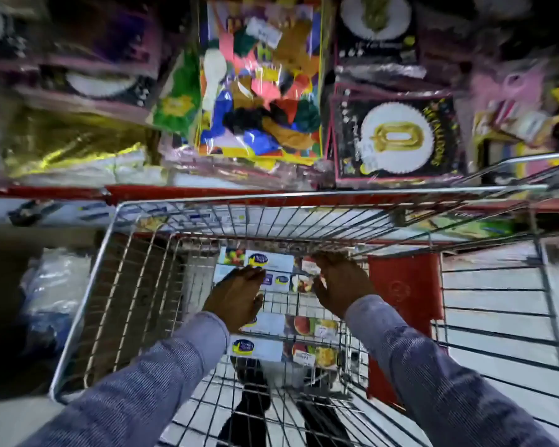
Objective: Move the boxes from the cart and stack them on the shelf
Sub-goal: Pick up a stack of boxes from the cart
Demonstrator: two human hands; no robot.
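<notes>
Reaching down into the wire cart (pixel 136 285), both hands flank the top boxes (pixel 273 262) at the basket's 12 o'clock end — left hand (pixel 236 301) along the left edge, right hand (pixel 339 285) at the right, placed to lift from both sides. Grip on each: fingers close against the box sides, clamped or not I cannot tell. More boxes (pixel 259 348) lie toward 6 o'clock. Shelf (pixel 207 191), red-edged, sits beyond at 12 — crowded with party packs (pixel 259 91). Dim shop aisle, pale tiled floor (pixel 497 285)

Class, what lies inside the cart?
Inside the cart lie white boxes with fruit pictures; both hands reach in. Anything beneath them is hidden.
</notes>
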